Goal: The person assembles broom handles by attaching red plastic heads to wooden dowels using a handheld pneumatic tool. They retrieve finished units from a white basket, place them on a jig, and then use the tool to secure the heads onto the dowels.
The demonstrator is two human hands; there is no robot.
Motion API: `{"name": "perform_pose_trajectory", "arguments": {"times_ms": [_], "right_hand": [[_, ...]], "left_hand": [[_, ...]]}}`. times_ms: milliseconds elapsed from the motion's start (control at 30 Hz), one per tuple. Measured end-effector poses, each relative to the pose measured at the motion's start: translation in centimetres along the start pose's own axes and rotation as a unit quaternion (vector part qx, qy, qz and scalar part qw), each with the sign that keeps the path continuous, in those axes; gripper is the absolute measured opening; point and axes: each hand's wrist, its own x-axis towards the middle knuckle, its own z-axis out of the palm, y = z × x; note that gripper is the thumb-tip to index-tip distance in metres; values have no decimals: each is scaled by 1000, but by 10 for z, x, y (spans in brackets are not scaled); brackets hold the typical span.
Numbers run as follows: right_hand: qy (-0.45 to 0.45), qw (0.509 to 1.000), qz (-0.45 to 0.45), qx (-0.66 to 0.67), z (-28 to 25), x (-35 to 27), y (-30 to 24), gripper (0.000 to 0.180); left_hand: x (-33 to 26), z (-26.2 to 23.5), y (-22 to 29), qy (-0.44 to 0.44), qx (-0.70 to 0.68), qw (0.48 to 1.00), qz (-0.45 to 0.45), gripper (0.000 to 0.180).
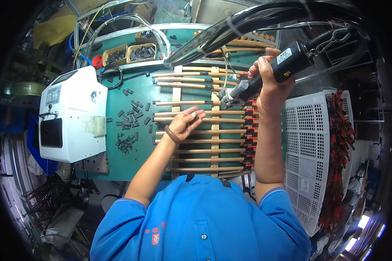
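Note:
My right hand (268, 82) grips a black and silver powered screwdriver (265, 74) that hangs from a chain and a cable; its tip points down at the row of copper-coloured rods (196, 130) lying on a wooden rack. My left hand (185, 122) rests over the middle of the rods with fingers curled, pinching a small dark piece between the fingertips. The rods have red ends (249, 130) on the right side. A brown band sits on my left wrist.
A white box-shaped machine (72, 115) stands at the left on the green bench (117, 161). Small dark clips (128, 126) lie scattered beside it. Two cardboard boxes of dark parts (133, 53) sit at the back. A white perforated crate (309, 152) with red-tipped tubes stands at the right.

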Motion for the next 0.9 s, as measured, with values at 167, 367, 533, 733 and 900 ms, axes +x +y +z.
{"name": "perform_pose_trajectory", "arguments": {"times_ms": [167,367,533,733,900], "right_hand": [[6,1000,13,16,-3,-3,5,32],[4,999,27,25,-4,-10,1,32],[-8,999,17,43,-9,-16,4,28],[0,997,39,68,-1,-25,-2,30],[-2,998,27,55,2,-30,-1,31]], "left_hand": [[-10,3,-32,35,-18,999,-28,18],[-2,3,-40,52,72,995,-49,27],[-4,12,-39,14,71,997,-33,48],[-5,15,-35,44,157,986,-33,61],[-3,18,-34,36,157,987,-23,60]]}}
